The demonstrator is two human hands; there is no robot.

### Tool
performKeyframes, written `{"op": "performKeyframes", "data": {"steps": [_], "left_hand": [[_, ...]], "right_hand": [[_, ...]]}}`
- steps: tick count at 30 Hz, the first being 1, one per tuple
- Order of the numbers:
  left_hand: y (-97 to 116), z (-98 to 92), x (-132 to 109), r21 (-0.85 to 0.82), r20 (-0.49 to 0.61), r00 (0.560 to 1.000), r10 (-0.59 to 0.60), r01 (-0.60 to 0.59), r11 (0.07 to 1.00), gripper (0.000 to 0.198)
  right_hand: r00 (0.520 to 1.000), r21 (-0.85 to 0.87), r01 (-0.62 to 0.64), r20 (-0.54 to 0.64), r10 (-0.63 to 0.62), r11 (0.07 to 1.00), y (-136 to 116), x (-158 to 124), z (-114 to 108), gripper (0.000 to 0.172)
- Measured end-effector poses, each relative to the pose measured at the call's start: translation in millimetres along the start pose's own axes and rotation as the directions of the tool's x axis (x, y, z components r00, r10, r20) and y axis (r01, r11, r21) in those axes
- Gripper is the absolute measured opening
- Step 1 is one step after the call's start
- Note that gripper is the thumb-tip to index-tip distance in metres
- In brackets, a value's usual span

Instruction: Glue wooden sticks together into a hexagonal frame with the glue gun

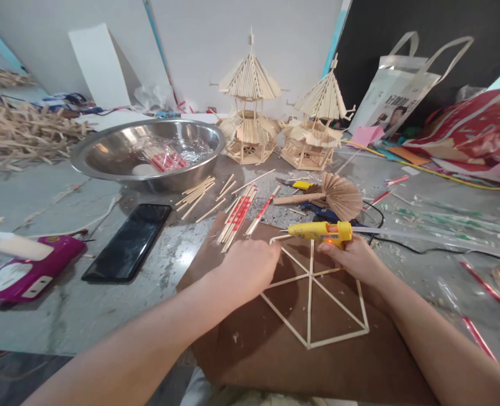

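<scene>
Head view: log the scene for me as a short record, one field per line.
left hand: curled at the left side of the spoked stick frame, grip hidden
right hand: gripping the yellow hot-glue gun, pointing left
under frame: brown board
ahead of left hand: red-marked sticks
left of board: black phone, steel basin farther back
far side: taller stick pagoda, shorter stick pagoda
</scene>
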State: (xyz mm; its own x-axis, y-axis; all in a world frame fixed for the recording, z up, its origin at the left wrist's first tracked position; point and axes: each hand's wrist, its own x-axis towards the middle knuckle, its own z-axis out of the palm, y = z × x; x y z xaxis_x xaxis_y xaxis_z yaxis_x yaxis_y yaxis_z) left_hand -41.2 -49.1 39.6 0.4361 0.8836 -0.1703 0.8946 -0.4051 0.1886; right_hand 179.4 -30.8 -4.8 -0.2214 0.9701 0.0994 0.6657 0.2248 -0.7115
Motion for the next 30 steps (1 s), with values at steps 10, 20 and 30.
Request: {"op": "performKeyframes", "data": {"steps": [10,20,30], "left_hand": [[11,26.8,9,0.046,0.114,0.991,0.071,-0.076,0.996,0.057],[15,28.0,7,0.063,0.121,0.991,0.051,-0.059,0.996,0.059],[21,16.8,6,0.149,0.164,0.986,0.025,-0.05,0.988,0.059]], "right_hand": [[0.999,-0.123,0.027,0.05,-0.021,0.992,-8,0,2,0.034],[0.988,-0.144,0.108,0.122,-0.091,0.984,-9,3,8,0.037],[0.986,-0.215,0.128,0.13,-0.102,0.968,-15,3,9,0.036]]}}
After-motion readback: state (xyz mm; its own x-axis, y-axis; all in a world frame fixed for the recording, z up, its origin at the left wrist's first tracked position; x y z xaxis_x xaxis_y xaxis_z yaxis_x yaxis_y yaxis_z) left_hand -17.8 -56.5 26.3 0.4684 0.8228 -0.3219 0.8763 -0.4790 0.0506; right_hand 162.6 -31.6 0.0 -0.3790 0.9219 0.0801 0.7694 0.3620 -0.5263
